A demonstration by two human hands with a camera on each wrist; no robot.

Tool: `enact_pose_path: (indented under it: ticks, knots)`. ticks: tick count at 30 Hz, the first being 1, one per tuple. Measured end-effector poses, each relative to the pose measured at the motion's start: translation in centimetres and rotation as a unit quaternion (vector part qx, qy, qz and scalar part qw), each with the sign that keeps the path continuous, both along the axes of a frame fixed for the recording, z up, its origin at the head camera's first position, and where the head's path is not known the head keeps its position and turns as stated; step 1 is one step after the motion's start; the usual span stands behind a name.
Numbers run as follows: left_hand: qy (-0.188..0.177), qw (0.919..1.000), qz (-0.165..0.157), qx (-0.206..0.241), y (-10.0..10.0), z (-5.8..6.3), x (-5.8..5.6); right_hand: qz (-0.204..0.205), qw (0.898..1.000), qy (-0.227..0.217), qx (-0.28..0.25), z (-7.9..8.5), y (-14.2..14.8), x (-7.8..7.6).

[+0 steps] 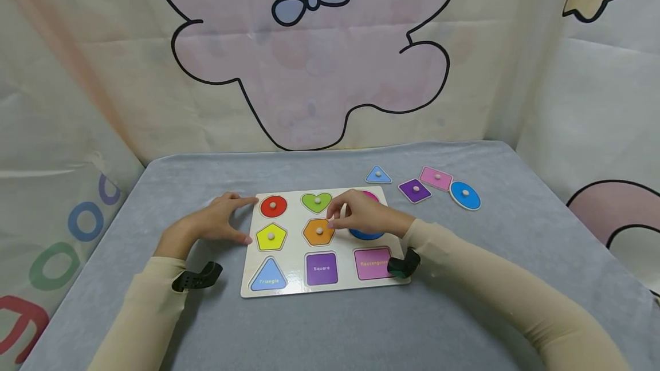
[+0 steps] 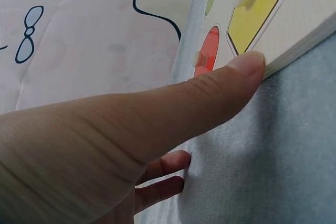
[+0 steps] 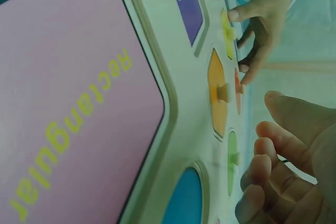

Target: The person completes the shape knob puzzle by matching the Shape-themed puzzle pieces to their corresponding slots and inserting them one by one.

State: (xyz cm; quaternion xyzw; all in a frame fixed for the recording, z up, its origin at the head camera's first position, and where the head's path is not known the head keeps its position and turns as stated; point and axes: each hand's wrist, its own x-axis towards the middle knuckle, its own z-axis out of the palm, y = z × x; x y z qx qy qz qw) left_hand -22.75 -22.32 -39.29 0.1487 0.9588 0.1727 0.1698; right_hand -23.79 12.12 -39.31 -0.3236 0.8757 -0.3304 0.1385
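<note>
A white puzzle board (image 1: 294, 248) lies on the table. Its red circle (image 1: 274, 206), green heart (image 1: 316, 202), yellow pentagon (image 1: 271, 237) and orange hexagon (image 1: 318, 232) pieces, each with a knob, sit in their places. My left hand (image 1: 212, 219) rests at the board's left edge, thumb and index finger spread along it. Over the board, beside the hexagon, hovers my right hand (image 1: 363, 212). Its fingers (image 3: 262, 169) are loosely bent, the thumb apart from them, nothing between. This hand partly covers a pink recess and a blue recess (image 1: 366, 235).
Behind the board to the right lie loose knobbed pieces: a light blue triangle (image 1: 378, 174), a purple square (image 1: 415, 190), a pink rectangle (image 1: 436, 178) and a blue oval (image 1: 465, 195). Triangle, square and rectangle recesses on the front row show printed words. Patterned cloth walls surround the grey table (image 1: 330, 331).
</note>
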Motion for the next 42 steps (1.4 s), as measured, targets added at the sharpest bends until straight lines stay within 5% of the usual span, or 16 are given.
enact_pose_path:
  ticks: [29, 42]
  knots:
    - [0.005, 0.9999, -0.010, 0.010, -0.2, -0.2, -0.1, -0.120, 0.990, 0.059, -0.047, 1.1, 8.1, -0.5]
    - [0.006, 0.9999, -0.011, 0.012, -0.2, -0.1, -0.1, -0.197, 0.976, 0.030, -0.085, 1.8, 12.2, -1.5]
